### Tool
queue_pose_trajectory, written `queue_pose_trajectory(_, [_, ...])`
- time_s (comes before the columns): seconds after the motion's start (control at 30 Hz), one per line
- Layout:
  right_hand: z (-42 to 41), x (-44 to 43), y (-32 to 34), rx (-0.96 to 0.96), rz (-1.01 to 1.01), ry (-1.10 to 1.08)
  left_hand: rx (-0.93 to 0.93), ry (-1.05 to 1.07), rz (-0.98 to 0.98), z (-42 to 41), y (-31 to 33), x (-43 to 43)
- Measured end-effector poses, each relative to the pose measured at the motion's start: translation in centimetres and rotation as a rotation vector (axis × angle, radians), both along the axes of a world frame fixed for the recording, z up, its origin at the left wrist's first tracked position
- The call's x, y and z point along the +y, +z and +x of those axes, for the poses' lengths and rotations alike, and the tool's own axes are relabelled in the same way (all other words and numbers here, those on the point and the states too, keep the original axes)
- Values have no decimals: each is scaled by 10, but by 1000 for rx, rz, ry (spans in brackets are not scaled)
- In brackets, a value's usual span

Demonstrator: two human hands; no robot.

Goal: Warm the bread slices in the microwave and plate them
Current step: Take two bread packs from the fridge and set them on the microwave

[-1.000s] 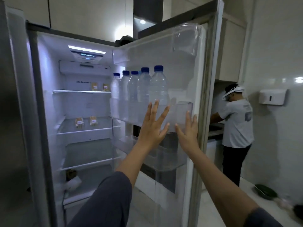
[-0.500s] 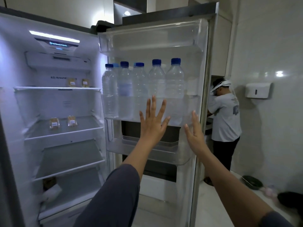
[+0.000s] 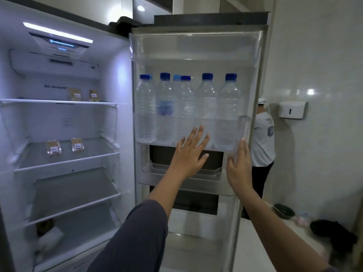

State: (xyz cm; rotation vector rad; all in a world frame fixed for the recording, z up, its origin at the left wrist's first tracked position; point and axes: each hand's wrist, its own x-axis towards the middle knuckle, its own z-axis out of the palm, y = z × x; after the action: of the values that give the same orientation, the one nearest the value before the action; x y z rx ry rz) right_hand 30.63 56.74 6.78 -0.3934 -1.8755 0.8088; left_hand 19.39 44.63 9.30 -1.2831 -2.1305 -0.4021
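While the left hand [image 3: 189,154] and right hand [image 3: 238,169] hover flat and empty at the tall white fridge door [image 3: 196,65], the bread sits inside.
Fingers straight, hands apart, beside the clear blue-capped water bottles [image 3: 206,107]. Small clear labelled bread packets [image 3: 53,148] lie on the glass middle shelf [image 3: 88,154]; I'd swing left, lift one gently, unsquashed.

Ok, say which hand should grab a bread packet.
Left, probably: the open left hand is nearer the packets on the shelf; the right hand is at the outer edge of the door.
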Motion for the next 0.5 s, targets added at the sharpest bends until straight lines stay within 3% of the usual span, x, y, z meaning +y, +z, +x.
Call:
queue_pose_trajectory(0.13, [-18, -74, 7, 44, 241, -110, -94, -38, 51, -20, -11, -65])
queue_pose_trajectory(0.33, [-85, -195, -1, 5, 325, 180, -154, 95, 100, -73, -30, -200])
queue_pose_trajectory(0.5, [-168, -282, -13, -33, 351, 448, -247, 340, 229, -138, -37, -307])
